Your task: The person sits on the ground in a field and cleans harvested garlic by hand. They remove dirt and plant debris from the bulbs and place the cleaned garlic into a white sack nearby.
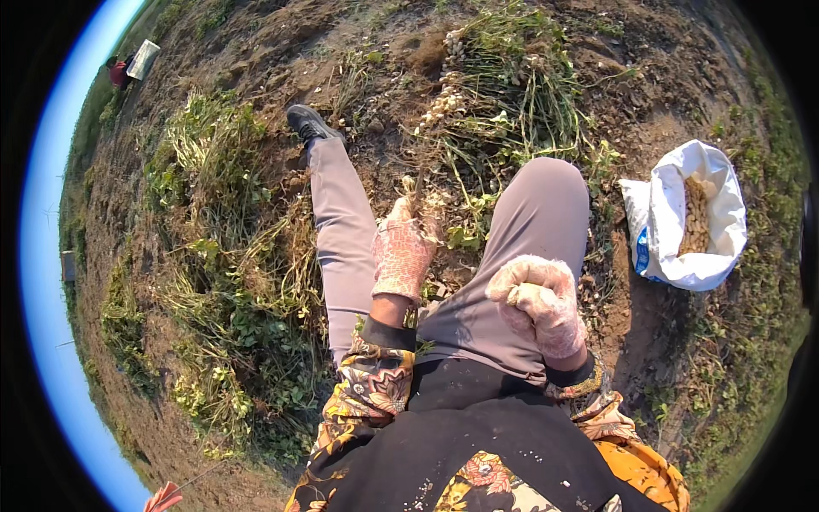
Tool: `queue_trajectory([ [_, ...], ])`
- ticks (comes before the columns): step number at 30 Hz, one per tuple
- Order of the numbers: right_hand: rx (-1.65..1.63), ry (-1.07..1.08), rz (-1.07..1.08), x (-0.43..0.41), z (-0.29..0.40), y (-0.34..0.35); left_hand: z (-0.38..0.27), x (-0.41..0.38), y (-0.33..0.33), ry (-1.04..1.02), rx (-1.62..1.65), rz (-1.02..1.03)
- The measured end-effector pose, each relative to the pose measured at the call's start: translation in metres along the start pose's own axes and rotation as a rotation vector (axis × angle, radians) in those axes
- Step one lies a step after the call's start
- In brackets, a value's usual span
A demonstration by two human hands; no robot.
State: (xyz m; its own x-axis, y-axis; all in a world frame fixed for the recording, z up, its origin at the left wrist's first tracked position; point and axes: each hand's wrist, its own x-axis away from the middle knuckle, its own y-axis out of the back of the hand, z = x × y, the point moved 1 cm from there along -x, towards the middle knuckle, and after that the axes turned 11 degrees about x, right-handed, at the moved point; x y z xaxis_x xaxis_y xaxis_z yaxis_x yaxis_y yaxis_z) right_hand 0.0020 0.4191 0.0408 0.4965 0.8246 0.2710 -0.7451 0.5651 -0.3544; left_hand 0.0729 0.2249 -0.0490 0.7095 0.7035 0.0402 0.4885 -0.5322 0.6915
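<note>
My left hand [404,253], in a worn pinkish work glove, is closed around the dry stem and roots of a peanut plant [430,208] between my legs. A pale pod [408,184] shows just above the thumb. My right hand [537,306], gloved alike, is curled into a fist over my bent right thigh; whatever its fingers may enclose is hidden. Beyond my hands lies a heap of uprooted peanut plants [534,96], with a row of pale peanut pods [445,102] along its left side.
On the right, a white woven sack [665,269] stands with its mouth rolled back and peanuts [694,217] inside. More pulled plants [237,307] are piled left of my outstretched leg. A person [118,73] beside a white sack or box [143,59] is far off at upper left.
</note>
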Motion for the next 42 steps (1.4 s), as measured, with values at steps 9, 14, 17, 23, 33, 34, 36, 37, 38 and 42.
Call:
queue_trajectory([
  [9, 0.639, 0.129, -1.308, 0.065, 0.086, 0.309, 0.076, 0.005, 0.113, 0.514, 1.168, -0.146],
  [14, 0.364, 0.246, -1.155, 0.097, 0.025, 0.42, 0.08, 0.025, 0.115, 0.43, 1.377, -0.034],
  [17, 0.404, 0.123, -1.07, 0.034, -0.018, 0.3, 0.096, 0.04, 0.104, 0.398, 1.458, 0.001],
  [23, 0.955, 0.177, -0.669, -0.024, -0.045, 0.181, 0.132, 0.017, 0.175, 0.305, 0.88, -0.417],
  [33, 0.687, -0.047, -0.805, -0.025, -0.035, 0.204, 0.218, 0.064, 0.45, 0.508, -0.193, -1.362],
  [34, 0.735, -0.063, -0.74, -0.03, -0.037, 0.193, 0.23, 0.076, 0.412, 0.412, -0.184, -1.311],
  [36, 1.013, 0.009, -0.702, -0.046, -0.05, 0.196, 0.22, 0.07, 0.294, 0.523, 0.226, -1.063],
  [37, 0.938, -0.02, -0.651, -0.058, -0.043, 0.186, 0.235, 0.071, 0.253, 0.585, 0.261, -0.873],
  [38, 0.847, -0.036, -0.688, -0.062, -0.041, 0.186, 0.248, 0.063, 0.212, 0.615, 0.295, -0.68],
  [42, 0.701, -0.068, -0.748, -0.094, -0.027, 0.199, 0.189, 0.006, 0.114, 0.389, 0.123, -0.244],
])
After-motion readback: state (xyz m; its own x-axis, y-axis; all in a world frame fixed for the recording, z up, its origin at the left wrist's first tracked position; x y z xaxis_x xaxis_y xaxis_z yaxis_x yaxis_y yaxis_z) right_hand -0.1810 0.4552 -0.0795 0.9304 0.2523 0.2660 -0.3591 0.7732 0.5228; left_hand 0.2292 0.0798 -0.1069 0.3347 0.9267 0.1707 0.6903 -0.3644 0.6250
